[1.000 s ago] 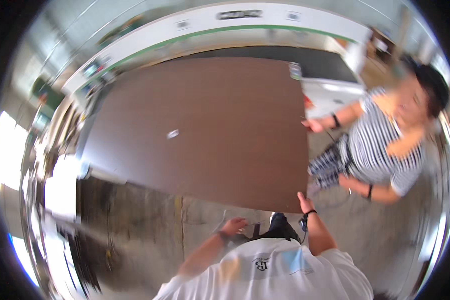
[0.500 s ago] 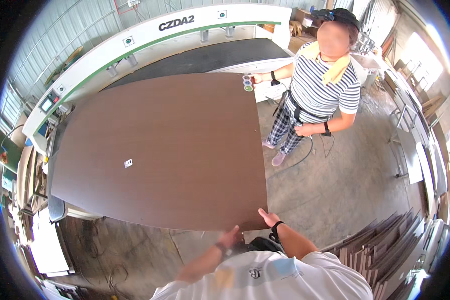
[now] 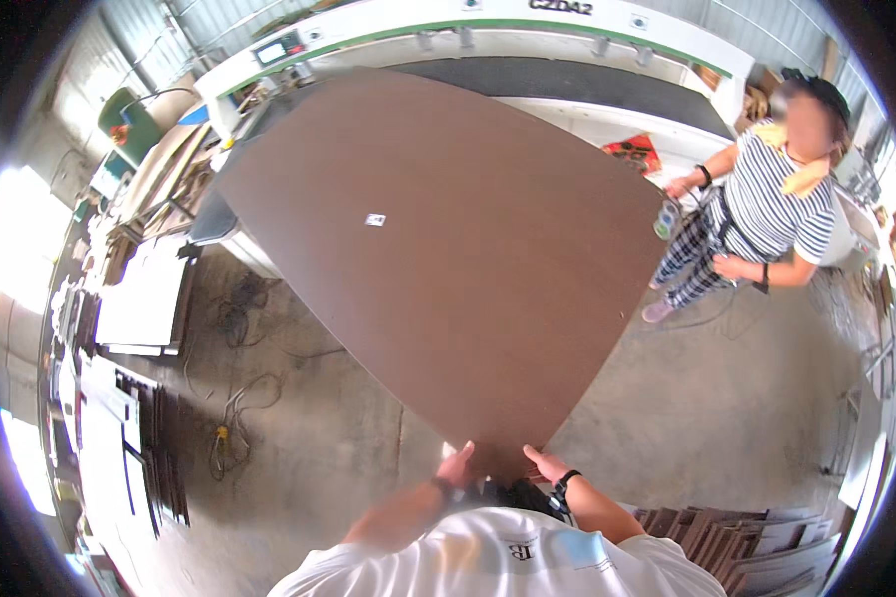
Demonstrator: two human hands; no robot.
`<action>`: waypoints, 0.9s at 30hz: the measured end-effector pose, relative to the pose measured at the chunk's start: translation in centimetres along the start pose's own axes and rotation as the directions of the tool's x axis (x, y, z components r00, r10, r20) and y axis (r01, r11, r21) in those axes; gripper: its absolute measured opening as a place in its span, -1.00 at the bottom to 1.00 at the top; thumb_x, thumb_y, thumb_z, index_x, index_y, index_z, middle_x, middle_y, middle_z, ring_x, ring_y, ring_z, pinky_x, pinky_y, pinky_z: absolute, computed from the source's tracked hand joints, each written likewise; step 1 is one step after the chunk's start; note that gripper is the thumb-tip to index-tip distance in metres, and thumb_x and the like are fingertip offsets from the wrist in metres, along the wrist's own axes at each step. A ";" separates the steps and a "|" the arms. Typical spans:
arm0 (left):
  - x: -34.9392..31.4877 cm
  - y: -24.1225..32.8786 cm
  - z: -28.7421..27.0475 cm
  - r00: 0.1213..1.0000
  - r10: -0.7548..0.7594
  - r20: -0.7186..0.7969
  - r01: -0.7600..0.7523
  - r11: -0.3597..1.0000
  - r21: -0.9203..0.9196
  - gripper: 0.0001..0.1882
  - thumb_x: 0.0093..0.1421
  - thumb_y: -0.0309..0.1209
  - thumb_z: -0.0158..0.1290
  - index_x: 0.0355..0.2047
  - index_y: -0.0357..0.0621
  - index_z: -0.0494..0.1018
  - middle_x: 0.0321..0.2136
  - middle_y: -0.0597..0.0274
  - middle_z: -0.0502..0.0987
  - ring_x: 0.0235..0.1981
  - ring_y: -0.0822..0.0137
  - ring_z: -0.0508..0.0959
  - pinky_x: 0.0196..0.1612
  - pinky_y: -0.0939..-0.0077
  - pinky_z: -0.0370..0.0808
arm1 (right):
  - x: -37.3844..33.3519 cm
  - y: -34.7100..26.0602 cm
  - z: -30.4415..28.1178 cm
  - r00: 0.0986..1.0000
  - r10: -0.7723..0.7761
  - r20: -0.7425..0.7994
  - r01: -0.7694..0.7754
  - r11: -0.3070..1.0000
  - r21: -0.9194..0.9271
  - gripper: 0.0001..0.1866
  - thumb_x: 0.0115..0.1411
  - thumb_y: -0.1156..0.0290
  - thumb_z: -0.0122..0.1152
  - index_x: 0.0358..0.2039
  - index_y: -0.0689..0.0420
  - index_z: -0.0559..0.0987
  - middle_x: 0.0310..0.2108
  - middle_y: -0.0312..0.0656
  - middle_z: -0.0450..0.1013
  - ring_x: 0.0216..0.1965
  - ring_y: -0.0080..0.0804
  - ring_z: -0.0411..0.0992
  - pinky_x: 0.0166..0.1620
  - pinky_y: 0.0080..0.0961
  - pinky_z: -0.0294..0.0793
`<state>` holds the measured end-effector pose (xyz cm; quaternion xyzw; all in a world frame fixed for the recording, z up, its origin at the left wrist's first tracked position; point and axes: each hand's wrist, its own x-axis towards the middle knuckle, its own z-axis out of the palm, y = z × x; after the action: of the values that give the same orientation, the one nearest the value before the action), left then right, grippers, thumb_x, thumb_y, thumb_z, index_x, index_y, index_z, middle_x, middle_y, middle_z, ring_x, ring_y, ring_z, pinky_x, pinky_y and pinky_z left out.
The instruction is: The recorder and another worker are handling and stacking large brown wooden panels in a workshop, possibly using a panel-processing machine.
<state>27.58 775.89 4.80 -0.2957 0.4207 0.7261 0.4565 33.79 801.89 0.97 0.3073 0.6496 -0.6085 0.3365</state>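
So, the L hand [image 3: 456, 466] & R hand [image 3: 551, 465] both hold the near corner of a big flat brown panel [image 3: 468, 269], 1 on each side of the tip. Both are closed on the panel: R thumb lies on top, w/ the other fingers hid by the edge; L hand is a bit blurry, thumb up by its edge. The panel fills the mid. of the view, tip toward the person's white shirt [image 3: 448, 562], far end over a big white machine [image 3: 388, 22] w/ a dark bed [image 3: 577, 92]. A small white sticker [image 3: 375, 220] is on top. Over on the R, a co-worker's hand [image 3: 680, 186] is at the panel's R corner, near a label [image 3: 665, 221]. A red sheet [image 3: 639, 153] is just past that edge. Brown boards [image 3: 757, 542] are piled lower R; a loopy cable [image 3: 231, 438] is on the floor, L side.
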 end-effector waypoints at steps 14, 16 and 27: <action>-17.5 -2.5 -25.5 0.949 0.094 -0.302 -0.058 0.990 0.126 -0.35 0.14 -0.09 0.03 0.09 -0.28 0.16 -0.13 -0.02 0.41 -0.23 0.13 0.46 -0.27 0.23 0.44 | 0.5 -4.2 9.5 0.858 0.198 -0.473 0.126 0.813 0.569 -0.22 -0.02 -0.23 0.13 0.04 0.12 0.34 -0.13 -0.15 0.42 -0.34 -0.30 0.43 -0.50 -0.37 0.31; -19.7 -3.2 -29.8 0.935 0.160 -0.317 -0.151 0.987 0.052 -0.44 0.14 -0.07 0.01 -0.02 -0.26 0.26 -0.25 0.03 0.46 -0.32 0.20 0.45 -0.32 0.29 0.43 | -0.1 -1.3 13.7 0.917 0.139 -0.375 0.169 0.716 0.678 -0.16 -0.01 -0.23 0.12 0.10 0.15 0.27 -0.12 -0.14 0.42 -0.28 -0.26 0.44 -0.42 -0.28 0.39; -32.3 -7.7 -49.4 0.778 0.410 -0.477 -0.482 0.875 -0.034 -0.46 0.18 -0.02 -0.06 -0.07 -0.27 0.34 -0.22 0.12 0.49 -0.22 0.23 0.53 -0.19 0.30 0.48 | -9.0 3.5 39.7 0.981 0.181 -0.063 -0.047 0.545 0.837 -0.45 0.10 -0.11 0.07 -0.03 -0.01 0.37 -0.08 -0.26 0.40 -0.07 -0.25 0.35 -0.03 -0.21 0.38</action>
<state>50.01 720.79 5.24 -0.3833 0.5164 0.7537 0.1352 44.38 762.65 4.88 0.5136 0.2855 -0.7964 0.1431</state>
